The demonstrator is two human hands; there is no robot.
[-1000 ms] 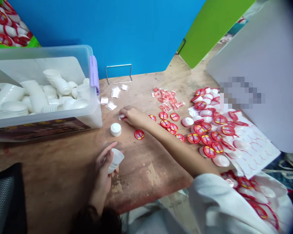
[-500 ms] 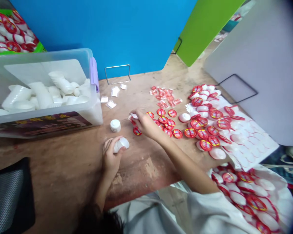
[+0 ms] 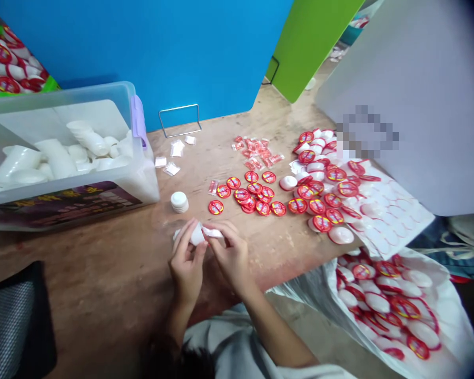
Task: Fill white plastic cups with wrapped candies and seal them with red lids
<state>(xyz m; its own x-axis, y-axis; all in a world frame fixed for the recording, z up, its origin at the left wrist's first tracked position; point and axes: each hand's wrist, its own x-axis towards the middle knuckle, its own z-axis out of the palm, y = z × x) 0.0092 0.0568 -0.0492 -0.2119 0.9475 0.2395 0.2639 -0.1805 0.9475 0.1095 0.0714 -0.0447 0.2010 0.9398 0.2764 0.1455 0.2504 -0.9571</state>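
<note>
We have a white cup tilted over the near part of the table, its mouth toward our right side. Our left hand is clamped around it, and our right hand pinches a small white packet right at the mouth; we cannot tell whether any of it is inside. The step in hand looks like filling; the next move seems to call for a steady cup and a clean release. Just beyond stands a short white stack, then red discs and red packets.
</note>
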